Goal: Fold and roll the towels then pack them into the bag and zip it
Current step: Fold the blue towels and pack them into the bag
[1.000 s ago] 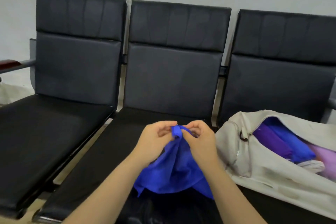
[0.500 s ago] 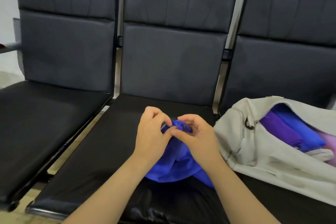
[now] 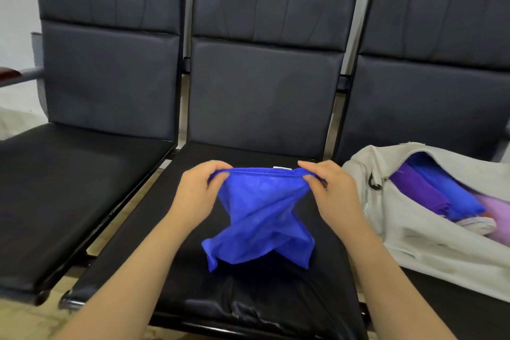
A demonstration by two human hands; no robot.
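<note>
While the blue towel (image 3: 262,215) hangs twisted above the bench's middle seat (image 3: 276,298), not yet folded, my left hand (image 3: 197,193) and right hand (image 3: 331,193) each pinch a top corner, holding the upper hem taut between them. I judge the task partway: purple, blue and lilac towels (image 3: 430,196) already lie inside the open bag (image 3: 414,243) just to the right, its zip (image 3: 366,199) undone. This one needs folding, rolling and packing. That seat gives flat room; the bag bounds it on the right, the seat's front edge lies toward me.
</note>
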